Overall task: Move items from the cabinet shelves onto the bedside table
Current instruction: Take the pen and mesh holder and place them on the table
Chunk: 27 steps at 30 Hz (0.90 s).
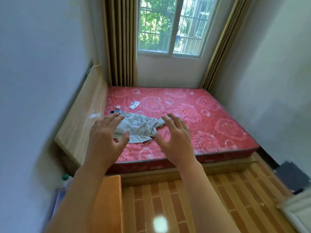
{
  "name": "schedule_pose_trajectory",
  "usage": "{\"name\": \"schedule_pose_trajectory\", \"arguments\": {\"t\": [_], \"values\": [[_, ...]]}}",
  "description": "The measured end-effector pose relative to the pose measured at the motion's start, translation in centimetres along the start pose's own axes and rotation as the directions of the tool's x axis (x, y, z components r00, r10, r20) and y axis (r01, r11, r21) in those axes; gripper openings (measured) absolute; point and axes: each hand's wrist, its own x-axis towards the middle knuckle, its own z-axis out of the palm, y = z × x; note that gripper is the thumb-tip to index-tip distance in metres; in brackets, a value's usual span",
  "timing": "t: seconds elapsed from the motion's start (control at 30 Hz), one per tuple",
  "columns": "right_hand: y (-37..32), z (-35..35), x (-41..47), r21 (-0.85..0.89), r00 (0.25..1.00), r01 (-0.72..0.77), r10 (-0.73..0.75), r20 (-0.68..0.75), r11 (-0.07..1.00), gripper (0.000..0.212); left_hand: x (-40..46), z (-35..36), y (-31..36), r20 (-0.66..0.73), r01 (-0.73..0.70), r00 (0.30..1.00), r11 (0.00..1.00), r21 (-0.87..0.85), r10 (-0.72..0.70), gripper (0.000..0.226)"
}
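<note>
Orange-brown bedside tabletop point(107, 195) sat bare below the left hand point(105, 140) and right hand point(176, 140), each grip spread and empty; no cabinet items showed, so their weight and handholds could not be judged.

A mattress point(176, 121) fills the far end of the room, its head against a headboard point(84, 118) along the left wall. Behind it a window point(171, 26) sits between two curtains point(121, 41). On the mattress, toward the left, lies a crumpled cloth point(138, 126); just behind that, a phone-like object point(115, 112) (too blurred to be sure), a small pebble-like item point(117, 107) and a wrapper point(134, 104). Before the bed, at lower left, stands a bedside table point(107, 199).
</note>
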Motion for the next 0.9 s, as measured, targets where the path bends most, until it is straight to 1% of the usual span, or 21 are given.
{"name": "schedule_pose_trajectory", "arguments": {"t": [0.13, 0.33, 0.5, 0.67, 0.9], "values": [[2.6, -6.7, -1.6, -0.065, 0.991, -0.068, 0.060, -0.119, 0.996, 0.061, 2.6, 1.6, 6.7, -0.017, -0.155, 0.988, 0.985, -0.081, 0.154, 0.054], [8.2, -16.8, -4.3, -0.128, 0.944, -0.178, 0.133, -0.301, 0.976, 0.060, 5.5, 5.3, 17.1, -0.048, -0.353, 0.936, 0.922, -0.158, 0.350, 0.053], [13.8, -25.2, -7.1, -0.184, 0.902, -0.242, 0.151, -0.403, 0.953, 0.060, 6.3, 9.4, 26.8, -0.079, -0.418, 0.908, 0.876, -0.240, 0.412, 0.053], [20.0, -34.2, -10.1, -0.244, 0.862, -0.317, 0.171, -0.477, 0.916, 0.061, 6.4, 13.7, 38.1, -0.060, -0.457, 0.883, 0.825, -0.332, 0.465, 0.059], [27.3, -45.1, -14.4, -0.342, 0.816, -0.375, 0.131, -0.564, 0.862, 0.057, 6.6, 19.1, 51.1, -0.096, -0.505, 0.849, 0.743, -0.440, 0.520, 0.059]]}}
